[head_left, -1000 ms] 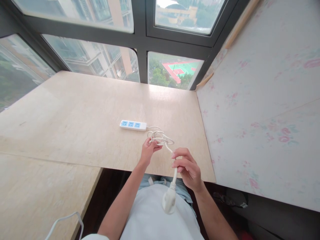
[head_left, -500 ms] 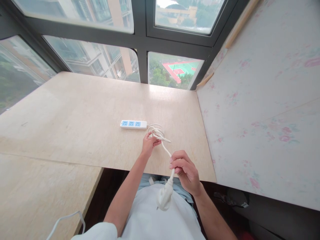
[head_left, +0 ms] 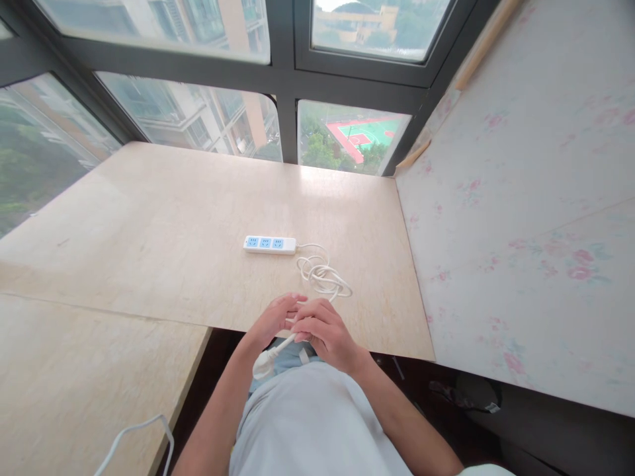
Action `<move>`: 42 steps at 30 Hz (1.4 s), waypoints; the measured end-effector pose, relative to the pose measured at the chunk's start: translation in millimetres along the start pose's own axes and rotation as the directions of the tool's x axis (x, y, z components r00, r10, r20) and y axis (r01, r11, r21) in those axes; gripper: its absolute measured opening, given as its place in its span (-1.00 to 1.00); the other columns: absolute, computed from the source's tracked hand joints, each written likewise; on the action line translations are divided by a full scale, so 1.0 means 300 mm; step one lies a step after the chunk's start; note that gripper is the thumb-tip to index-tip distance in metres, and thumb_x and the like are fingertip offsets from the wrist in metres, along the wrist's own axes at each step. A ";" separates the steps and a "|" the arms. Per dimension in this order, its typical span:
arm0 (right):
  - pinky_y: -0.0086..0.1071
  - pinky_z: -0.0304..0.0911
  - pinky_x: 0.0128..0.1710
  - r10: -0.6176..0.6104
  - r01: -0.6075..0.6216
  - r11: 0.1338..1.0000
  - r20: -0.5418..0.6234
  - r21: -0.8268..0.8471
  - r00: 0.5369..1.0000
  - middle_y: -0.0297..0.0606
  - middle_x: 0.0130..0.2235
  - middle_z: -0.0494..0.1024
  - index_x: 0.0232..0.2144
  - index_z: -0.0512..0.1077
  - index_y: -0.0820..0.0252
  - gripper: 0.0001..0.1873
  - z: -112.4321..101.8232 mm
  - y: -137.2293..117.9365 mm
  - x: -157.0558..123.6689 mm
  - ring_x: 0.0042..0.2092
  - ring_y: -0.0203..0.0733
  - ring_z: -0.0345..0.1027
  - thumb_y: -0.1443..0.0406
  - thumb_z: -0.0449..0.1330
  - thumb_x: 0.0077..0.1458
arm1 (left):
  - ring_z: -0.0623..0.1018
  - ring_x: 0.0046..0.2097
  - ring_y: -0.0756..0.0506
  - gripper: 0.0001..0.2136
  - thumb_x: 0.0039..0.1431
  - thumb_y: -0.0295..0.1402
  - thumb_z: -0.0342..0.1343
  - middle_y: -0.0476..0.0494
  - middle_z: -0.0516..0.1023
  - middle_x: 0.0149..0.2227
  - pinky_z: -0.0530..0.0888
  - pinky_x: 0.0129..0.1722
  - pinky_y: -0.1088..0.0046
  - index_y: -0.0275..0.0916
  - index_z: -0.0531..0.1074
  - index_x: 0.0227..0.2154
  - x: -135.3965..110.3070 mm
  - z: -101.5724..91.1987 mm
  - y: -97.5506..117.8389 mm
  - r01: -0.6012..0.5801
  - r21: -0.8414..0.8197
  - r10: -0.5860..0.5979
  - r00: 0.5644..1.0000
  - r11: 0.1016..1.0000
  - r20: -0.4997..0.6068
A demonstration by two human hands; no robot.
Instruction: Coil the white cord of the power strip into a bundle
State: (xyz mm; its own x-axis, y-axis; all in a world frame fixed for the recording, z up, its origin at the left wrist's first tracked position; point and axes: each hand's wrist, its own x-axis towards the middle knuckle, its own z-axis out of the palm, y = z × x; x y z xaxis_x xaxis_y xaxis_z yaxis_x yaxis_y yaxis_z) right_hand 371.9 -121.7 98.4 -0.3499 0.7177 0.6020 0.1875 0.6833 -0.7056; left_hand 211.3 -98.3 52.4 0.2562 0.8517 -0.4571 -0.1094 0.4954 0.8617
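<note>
A white power strip (head_left: pixel 270 245) with blue socket faces lies on the sill, its white cord (head_left: pixel 322 277) loosely coiled to its right. My right hand (head_left: pixel 325 334) is closed around the cord near the white plug (head_left: pixel 264 365), which hangs down to the left in front of my shirt. Close beside it, at the front edge, is my left hand (head_left: pixel 278 318), its fingers stretched toward the right hand and partly apart. Whether the left fingertips touch the cord is hidden behind the right hand.
The pale stone sill (head_left: pixel 188 211) ends at a dark window frame (head_left: pixel 288 119) and a floral wall (head_left: pixel 516 231) on the right. Another white cable (head_left: pixel 133 426) lies at the lower left, over a lower-left slab (head_left: pixel 99 370). A dark gap shows below the edge.
My left hand has let go of the coil and moved back toward me. My right hand has moved left, swinging the plug left and up. The coil now lies on the sill.
</note>
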 end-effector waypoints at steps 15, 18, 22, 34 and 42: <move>-0.20 0.30 -0.05 0.170 -0.185 0.972 -0.110 -0.142 0.979 -0.18 -0.16 0.54 -0.24 0.48 0.10 -0.88 -0.097 0.115 -0.003 -0.08 -0.15 0.39 0.31 0.14 0.22 | 0.15 -0.69 0.17 -0.67 0.07 -0.15 0.24 0.07 0.33 -0.62 0.00 -0.74 0.66 -0.31 0.51 -0.21 -0.034 -0.152 0.028 0.063 0.091 -0.091 0.934 0.994 0.346; -0.20 0.32 -0.10 0.446 -0.494 0.861 -0.292 -0.118 0.846 -0.17 -0.20 0.54 -0.23 0.49 0.14 -0.84 -0.192 0.190 -0.030 -0.13 -0.12 0.41 0.23 0.16 0.18 | 0.20 -0.64 0.14 -0.68 0.09 -0.13 0.20 0.05 0.36 -0.61 0.12 -0.69 0.63 -0.30 0.54 -0.25 -0.012 -0.152 0.024 -0.039 0.172 0.001 0.976 0.984 0.218; -0.32 0.33 -0.33 0.778 -0.770 0.628 -0.049 0.111 0.627 -0.21 -0.32 0.56 -0.28 0.51 0.21 -0.71 -0.246 0.276 -0.056 -0.34 -0.21 0.41 0.11 0.18 0.09 | 0.43 -0.49 0.02 -0.75 0.14 -0.19 0.13 -0.02 0.47 -0.53 0.39 -0.47 0.51 -0.27 0.55 -0.28 0.032 -0.150 0.007 -0.232 0.370 0.200 0.972 0.900 0.123; -0.52 0.08 -0.67 0.841 -0.797 0.341 0.217 0.499 0.496 -0.38 -0.59 0.45 -0.38 0.48 0.22 -0.69 -0.140 0.231 -0.029 -0.61 -0.39 0.18 0.09 0.33 -0.08 | 0.53 -0.25 -0.10 -0.80 0.18 -0.51 0.02 -0.14 0.59 -0.34 0.44 -0.19 0.32 -0.21 0.55 -0.33 0.173 -0.156 -0.019 -0.484 0.777 0.569 0.797 0.403 0.202; -0.48 0.14 -0.57 0.840 -0.770 0.518 -0.052 0.372 0.540 -0.38 -0.55 0.40 -0.52 0.45 0.22 -0.72 -0.130 0.217 -0.029 -0.55 -0.39 0.18 0.11 0.25 0.01 | 0.52 -0.24 -0.10 -0.84 0.21 -0.26 0.10 -0.15 0.55 -0.27 0.46 -0.20 0.32 -0.21 0.48 -0.26 0.030 -0.008 0.040 -0.385 0.759 0.649 0.758 0.525 -0.065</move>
State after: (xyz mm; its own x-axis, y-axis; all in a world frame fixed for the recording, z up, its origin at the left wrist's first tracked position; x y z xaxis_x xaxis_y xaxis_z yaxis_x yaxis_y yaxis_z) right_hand 423.0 -78.3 61.8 0.0156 0.9686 -0.2480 0.0256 -0.2483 -0.9683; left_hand 209.8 -84.3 58.1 0.0610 0.9781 0.1991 0.5732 -0.1976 0.7952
